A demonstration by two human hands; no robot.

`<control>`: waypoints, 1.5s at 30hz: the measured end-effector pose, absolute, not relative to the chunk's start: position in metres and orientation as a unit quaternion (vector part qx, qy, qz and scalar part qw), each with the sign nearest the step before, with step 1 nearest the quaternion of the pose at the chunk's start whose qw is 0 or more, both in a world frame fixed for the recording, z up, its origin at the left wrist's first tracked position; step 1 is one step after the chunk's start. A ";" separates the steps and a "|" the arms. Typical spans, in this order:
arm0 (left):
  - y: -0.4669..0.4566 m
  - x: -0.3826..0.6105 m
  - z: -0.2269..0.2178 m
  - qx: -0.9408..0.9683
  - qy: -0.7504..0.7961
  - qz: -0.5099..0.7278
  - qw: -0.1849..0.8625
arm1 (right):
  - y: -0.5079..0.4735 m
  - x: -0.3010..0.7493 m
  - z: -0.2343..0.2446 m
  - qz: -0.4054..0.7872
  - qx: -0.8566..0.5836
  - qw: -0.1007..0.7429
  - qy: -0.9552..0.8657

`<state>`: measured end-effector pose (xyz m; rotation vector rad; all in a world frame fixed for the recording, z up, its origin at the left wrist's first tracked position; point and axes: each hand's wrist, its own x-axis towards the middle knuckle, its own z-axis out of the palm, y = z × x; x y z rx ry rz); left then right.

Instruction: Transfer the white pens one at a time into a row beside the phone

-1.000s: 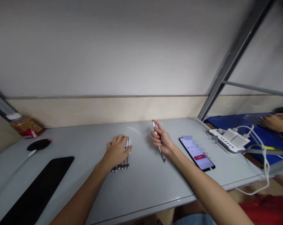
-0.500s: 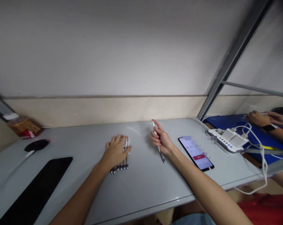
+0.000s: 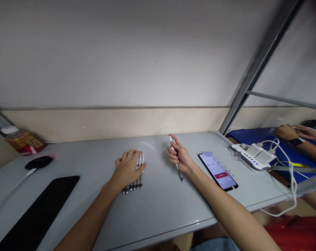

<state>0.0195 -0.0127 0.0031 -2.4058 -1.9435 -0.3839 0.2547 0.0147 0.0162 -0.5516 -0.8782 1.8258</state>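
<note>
Several white and grey pens [image 3: 138, 178] lie side by side in a row on the grey table, their dark metallic tips towards me. My left hand [image 3: 126, 167] rests palm down over the row, fingers spread and thumb out to the right. It covers the middle and left part of the pens. To the right, my right hand [image 3: 179, 156] is closed around a single white pen [image 3: 177, 166]. This pen is raised and tilted, its metallic tip pointing down towards me. The thumb lies at the pen's upper end.
A phone [image 3: 218, 171] with a lit screen lies right of my right forearm. Beyond it stands a power strip [image 3: 249, 158] with chargers and white cables. Far left are a bottle [image 3: 24, 141], a black mouse [image 3: 39, 162] and a black mat [image 3: 40, 212]. Another person's hands [image 3: 288, 132] are at far right.
The view has shifted very slightly. Both hands keep nearly the same pose, the left over the row of pens and the right around its pen.
</note>
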 end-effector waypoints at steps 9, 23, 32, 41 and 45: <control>-0.014 0.021 0.005 -0.773 -0.620 -0.131 0.015 | 0.017 0.256 0.015 0.749 -0.231 0.506 -0.358; -0.016 0.023 0.005 -0.776 -0.615 -0.137 0.014 | 0.024 0.264 0.018 0.713 -0.290 0.504 -0.392; -0.015 0.023 0.003 -0.778 -0.608 -0.153 0.031 | 0.038 0.285 0.021 0.574 -0.447 0.525 -0.443; -0.015 0.023 0.002 -0.780 -0.607 -0.147 0.031 | 0.044 0.299 0.006 0.387 -0.608 0.417 -0.554; -0.016 0.023 0.004 -0.779 -0.609 -0.144 0.021 | 0.044 0.304 0.006 0.235 -0.676 0.335 -0.613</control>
